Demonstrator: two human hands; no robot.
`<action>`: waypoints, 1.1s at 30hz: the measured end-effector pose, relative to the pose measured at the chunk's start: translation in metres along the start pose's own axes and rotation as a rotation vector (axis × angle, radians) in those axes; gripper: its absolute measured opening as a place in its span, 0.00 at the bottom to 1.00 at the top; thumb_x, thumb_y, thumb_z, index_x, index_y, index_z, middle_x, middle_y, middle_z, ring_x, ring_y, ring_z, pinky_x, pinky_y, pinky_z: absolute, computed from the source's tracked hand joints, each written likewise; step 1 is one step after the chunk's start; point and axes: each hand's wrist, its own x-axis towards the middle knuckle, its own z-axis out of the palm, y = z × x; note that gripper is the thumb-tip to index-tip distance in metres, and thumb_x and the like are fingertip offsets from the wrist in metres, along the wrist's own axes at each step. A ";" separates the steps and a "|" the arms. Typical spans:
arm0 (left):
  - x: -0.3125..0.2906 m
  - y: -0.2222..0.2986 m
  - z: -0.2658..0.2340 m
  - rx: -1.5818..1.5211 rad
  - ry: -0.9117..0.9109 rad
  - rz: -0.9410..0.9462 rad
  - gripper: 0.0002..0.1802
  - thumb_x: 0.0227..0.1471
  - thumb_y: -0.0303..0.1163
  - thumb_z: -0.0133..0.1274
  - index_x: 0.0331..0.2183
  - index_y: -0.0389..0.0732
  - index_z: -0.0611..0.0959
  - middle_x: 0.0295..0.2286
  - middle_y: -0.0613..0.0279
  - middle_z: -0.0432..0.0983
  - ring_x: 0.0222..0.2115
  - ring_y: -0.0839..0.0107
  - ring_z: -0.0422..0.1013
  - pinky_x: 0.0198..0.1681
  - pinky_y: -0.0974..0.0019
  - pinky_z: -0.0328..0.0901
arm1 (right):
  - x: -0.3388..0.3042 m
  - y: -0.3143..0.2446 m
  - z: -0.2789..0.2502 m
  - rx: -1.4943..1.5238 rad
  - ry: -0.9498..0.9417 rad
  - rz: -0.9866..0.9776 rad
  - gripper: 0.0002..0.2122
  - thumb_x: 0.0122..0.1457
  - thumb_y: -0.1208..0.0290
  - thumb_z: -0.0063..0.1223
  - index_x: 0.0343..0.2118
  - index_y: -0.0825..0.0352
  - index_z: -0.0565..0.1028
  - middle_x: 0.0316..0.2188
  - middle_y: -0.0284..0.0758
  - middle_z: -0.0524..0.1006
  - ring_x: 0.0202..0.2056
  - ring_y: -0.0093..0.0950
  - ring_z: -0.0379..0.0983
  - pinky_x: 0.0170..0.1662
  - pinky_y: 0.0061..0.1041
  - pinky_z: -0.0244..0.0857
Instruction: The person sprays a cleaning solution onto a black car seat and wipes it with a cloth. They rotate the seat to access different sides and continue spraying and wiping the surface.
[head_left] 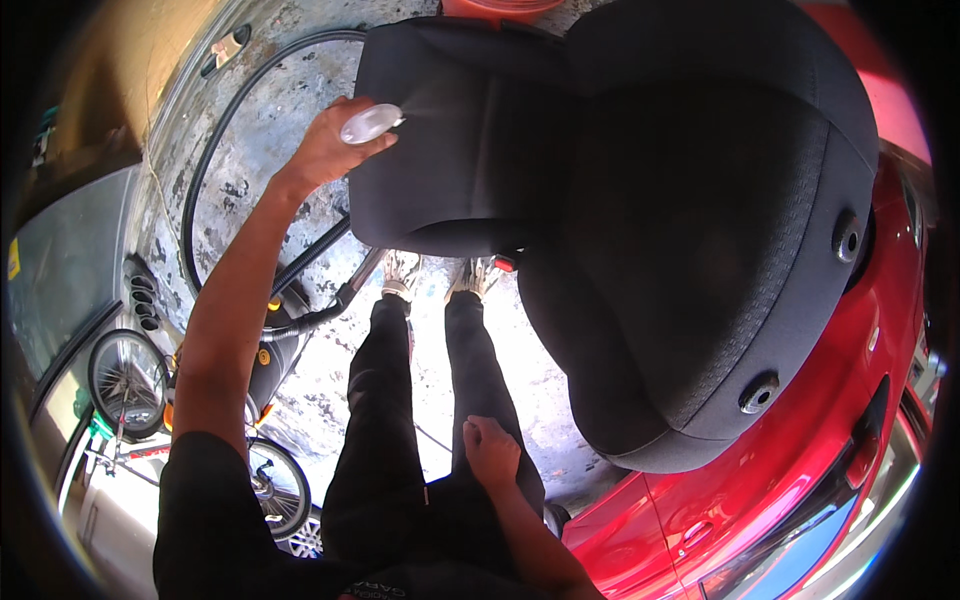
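Observation:
A dark grey fabric car seat (520, 160) stands in front of me, its backrest (700, 240) to the right and its cushion to the left. My left hand (335, 140) is closed around a whitish, see-through spray bottle (370, 123) above the cushion's left edge. The nozzle points right, over the fabric, and a faint mist trails from it. Low by my thigh, my right hand (492, 452) is loosely closed, with nothing visible in it.
A black vacuum hose (190, 200) curves over the speckled floor to a vacuum cleaner (275, 350) at the left. Bicycle wheels (128, 380) stand farther left. A red car (700, 520) is close behind the backrest. Part of a red tub-like object (500, 8) shows beyond the seat.

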 end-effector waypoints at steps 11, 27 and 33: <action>-0.078 -0.021 -0.029 0.207 -0.002 -0.052 0.21 0.51 0.38 0.76 0.44 0.42 0.86 0.37 0.57 0.76 0.39 0.59 0.75 0.47 0.57 0.70 | 0.013 0.020 -0.021 0.037 -0.037 0.016 0.06 0.66 0.66 0.61 0.41 0.60 0.84 0.34 0.35 0.86 0.33 0.40 0.84 0.34 0.36 0.76; -0.144 -0.076 -0.038 0.539 -0.211 -0.032 0.23 0.47 0.43 0.74 0.42 0.44 0.86 0.38 0.56 0.80 0.45 0.53 0.75 0.53 0.54 0.71 | 0.025 0.027 -0.034 0.057 -0.074 0.022 0.07 0.66 0.65 0.60 0.43 0.59 0.82 0.37 0.33 0.86 0.35 0.37 0.85 0.37 0.34 0.77; -0.136 -0.051 -0.054 0.331 -0.042 -0.046 0.22 0.47 0.38 0.75 0.42 0.40 0.85 0.39 0.56 0.79 0.42 0.53 0.77 0.47 0.54 0.72 | 0.026 0.021 -0.032 0.077 -0.086 0.029 0.08 0.67 0.65 0.60 0.43 0.62 0.83 0.36 0.37 0.86 0.35 0.38 0.85 0.37 0.34 0.77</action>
